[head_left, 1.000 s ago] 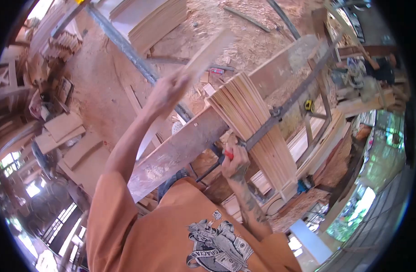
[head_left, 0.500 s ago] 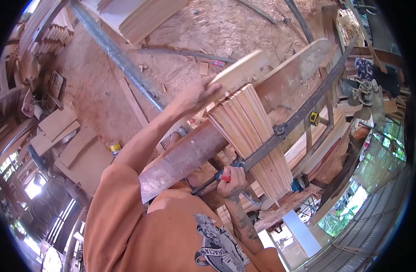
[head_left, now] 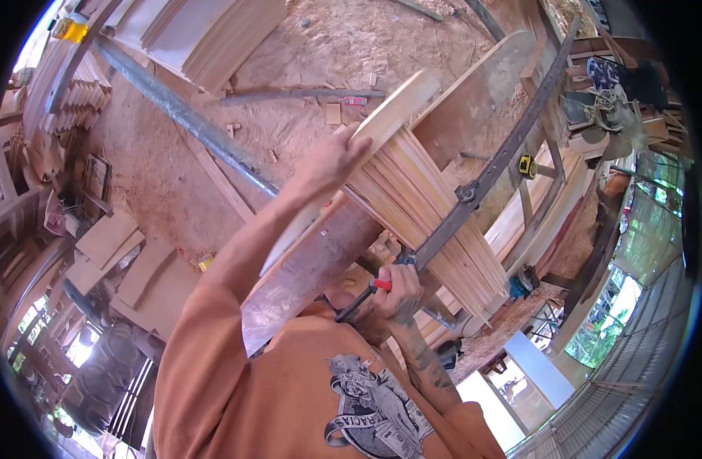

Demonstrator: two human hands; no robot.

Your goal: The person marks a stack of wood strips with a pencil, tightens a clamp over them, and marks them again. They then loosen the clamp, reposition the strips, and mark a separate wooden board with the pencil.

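Head | left hand (head_left: 332,161) lowered thin board (head_left: 382,126) onto stack (head_left: 424,210)

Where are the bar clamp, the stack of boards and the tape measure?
Bar clamp (head_left: 485,174): head view, on its dark steel bar.
Stack of boards (head_left: 420,203): head view, on the board edges, mid-stack.
Tape measure (head_left: 527,165): head view, on its yellow case.
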